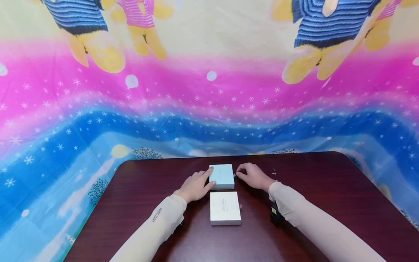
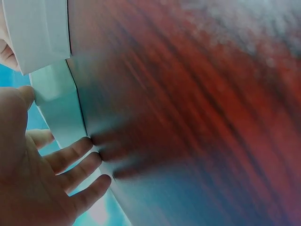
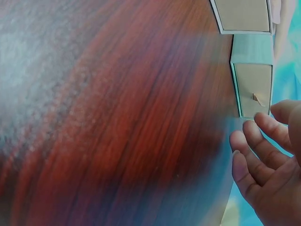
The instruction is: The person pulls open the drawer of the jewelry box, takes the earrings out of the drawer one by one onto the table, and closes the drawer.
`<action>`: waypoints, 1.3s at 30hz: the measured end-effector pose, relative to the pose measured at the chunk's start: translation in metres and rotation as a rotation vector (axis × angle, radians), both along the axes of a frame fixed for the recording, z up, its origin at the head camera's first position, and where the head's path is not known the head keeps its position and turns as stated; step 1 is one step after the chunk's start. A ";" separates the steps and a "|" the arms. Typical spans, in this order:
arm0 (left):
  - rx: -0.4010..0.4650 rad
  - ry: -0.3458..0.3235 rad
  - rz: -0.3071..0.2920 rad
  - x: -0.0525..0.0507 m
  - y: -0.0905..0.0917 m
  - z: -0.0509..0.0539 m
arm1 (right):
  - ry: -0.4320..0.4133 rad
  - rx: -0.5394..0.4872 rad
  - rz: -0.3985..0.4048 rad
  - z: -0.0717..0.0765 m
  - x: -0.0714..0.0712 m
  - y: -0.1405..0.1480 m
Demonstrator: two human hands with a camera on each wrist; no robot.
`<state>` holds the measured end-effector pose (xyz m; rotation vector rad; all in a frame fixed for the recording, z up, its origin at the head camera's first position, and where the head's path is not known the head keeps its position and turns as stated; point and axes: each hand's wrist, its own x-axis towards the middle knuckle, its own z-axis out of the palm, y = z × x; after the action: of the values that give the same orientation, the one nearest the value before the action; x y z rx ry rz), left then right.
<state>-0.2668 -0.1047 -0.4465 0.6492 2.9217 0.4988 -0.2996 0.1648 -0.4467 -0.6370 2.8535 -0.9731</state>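
A left hand, grip spread wide, touches the left side of a mint-green box, its index finger at the far left corner and its thumb nearer the front edge. At the opposite side, a right hand curves its fingers loosely, the grip narrow and holding nothing that can be seen, just beside a small tab that juts from the box's beige right face. The box lies flat between the two hands, squared to the person, its tab pointing right; the lid looks nearly square, and foreshortening makes a long axis hard to tell. Faint lettering on the lid is too small to read, and the left fingers cover part of the box's left edge.

Just in front of it, nearer the person, sits a white box, also flat, its script running front to back and its own pinkish tab pointing right. Both wrist views cut this box off at the top. The dark reddish-brown tabletop carries both boxes. Pale sleeves cover the forearms, and a printed backdrop of snowflakes and bears hangs behind, the bears cropped at the top.
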 end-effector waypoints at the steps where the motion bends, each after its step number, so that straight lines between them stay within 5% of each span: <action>1: 0.004 0.001 0.000 0.000 0.000 0.000 | 0.007 0.000 -0.001 0.000 0.000 0.000; 39: 0.095 0.183 0.040 0.004 -0.011 0.005 | 0.032 0.041 -0.021 0.015 0.015 0.015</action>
<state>-0.2628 -0.1154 -0.4418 0.6827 3.1041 0.6166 -0.2847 0.1799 -0.4318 -0.6263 2.9055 -0.9133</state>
